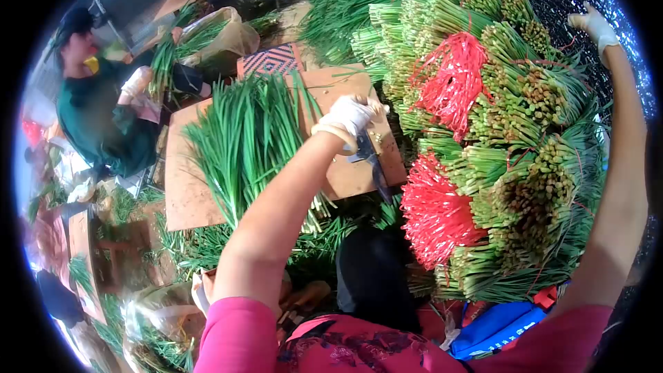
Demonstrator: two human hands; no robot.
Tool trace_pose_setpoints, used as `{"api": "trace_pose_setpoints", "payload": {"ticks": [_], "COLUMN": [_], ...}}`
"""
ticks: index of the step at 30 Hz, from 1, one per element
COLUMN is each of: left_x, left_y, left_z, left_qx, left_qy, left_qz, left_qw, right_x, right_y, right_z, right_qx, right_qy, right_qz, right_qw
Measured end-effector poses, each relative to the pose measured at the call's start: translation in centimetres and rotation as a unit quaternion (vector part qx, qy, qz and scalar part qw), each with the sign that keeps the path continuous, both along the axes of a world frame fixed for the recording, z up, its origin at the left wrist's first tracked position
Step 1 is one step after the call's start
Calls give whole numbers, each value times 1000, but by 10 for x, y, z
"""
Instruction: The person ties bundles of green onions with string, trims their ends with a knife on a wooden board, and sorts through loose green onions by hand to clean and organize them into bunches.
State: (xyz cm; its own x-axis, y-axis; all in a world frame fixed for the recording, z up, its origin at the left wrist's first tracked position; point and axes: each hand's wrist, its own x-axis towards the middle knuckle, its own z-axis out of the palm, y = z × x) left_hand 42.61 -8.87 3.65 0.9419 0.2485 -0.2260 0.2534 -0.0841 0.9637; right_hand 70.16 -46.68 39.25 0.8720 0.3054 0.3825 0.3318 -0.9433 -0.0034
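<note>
My left hand [351, 116], in a whitish glove, is closed over the right part of a brown board [186, 197]. What its curled fingers hold, if anything, is hidden. Just below it lies a dark, flat, blade-like thing [373, 166], partly covered by the hand. A loose heap of long green garlic chives [242, 138] spreads across the board to the left of that hand. My right hand [595, 27], gloved too, is stretched far out at the upper right with fingers extended and nothing visible in them. Stacked bundles of chives [532, 110] are nearest to it, cut ends showing.
Two bunches of red plastic strips [438, 214] lie on the stacked bundles. A person in dark green [103, 117] sits at the left, handling chives. A blue bag [497, 328] is by my right side. More loose chives [345, 0] are piled at the back.
</note>
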Motion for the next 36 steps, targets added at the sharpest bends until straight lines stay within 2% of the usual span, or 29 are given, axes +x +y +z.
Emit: {"api": "trace_pose_setpoints", "payload": {"ticks": [1, 2, 3, 5, 6, 9, 11, 13, 14, 15, 19, 20, 22, 23, 24, 25, 27, 28, 29, 32, 34, 35, 36], "left_x": [2, 13, 17, 28, 29, 56, 59, 56, 54, 66, 85, 89, 98, 94, 87, 77, -5, -40, -76, -177, -224, -244, -262], "left_y": [-12, -24, -32, -46, -53, -59, -56, -68, -75, -78, -84, -83, -80, -76, -72, -69, -69, -72, -77, -81, -78, -80, -77], "left_z": [-4, -14, -27, -51, -62, -136, -142, -97, -76, -82, -72, -74, -101, -110, -112, -116, -34, -33, -33, -16, -3, -10, -18], "left_qx": [-71, -20, -126, -86, -115, 26, 22, 182, 192, 202, 204, 192, 196, 151, 108, 65, -5, -92, -179, -293, -307, -345, -381], "left_qy": [24, 56, 15, 45, 58, -75, -112, -98, -69, -90, -14, -7, -19, -8, 0, 10, 61, 38, 15, -37, -35, -55, -48], "left_qz": [-15, -35, -49, -23, 15, 62, 74, 48, 65, 85, 91, 89, 106, 94, 81, 67, -19, -38, -55, -22, 6, 30, 29], "left_qw": [997, 998, 991, 995, 992, 995, 991, 977, 977, 972, 975, 977, 975, 984, 991, 996, 998, 994, 982, 955, 951, 936, 923], "right_x": [4, 1, -14, -38, -42, -52, -62, -59, -72, -79, -93, -93, -103, -111, -122, -135, -169, -192, -217, -284, -328, -347, -355], "right_y": [-4, -3, 8, 26, 30, 43, 50, 51, 57, 62, 77, 80, 93, 103, 113, 125, 151, 165, 174, 186, 184, 188, 193], "right_z": [4, 9, 4, -6, -10, -18, -26, -33, -36, -38, -49, -52, -53, -51, -40, -44, -58, -71, -90, -172, -226, -239, -248], "right_qx": [30, 59, 56, 20, 12, -10, -22, -20, -22, -24, -35, -36, -16, -3, -68, -38, 19, 49, 25, -46, -91, -161, -220], "right_qy": [7, 16, 9, -11, 3, 33, 40, 40, 42, 42, 69, 36, 36, 35, 53, 76, 122, 193, 195, 146, 237, 310, 449], "right_qz": [34, 68, 88, 144, 156, 195, 214, 238, 231, 224, 205, 205, 234, 248, 282, 297, 329, 356, 400, 552, 594, 580, 518], "right_qw": [999, 996, 994, 989, 988, 980, 976, 970, 972, 973, 976, 978, 972, 968, 956, 951, 936, 913, 895, 819, 764, 736, 694]}}
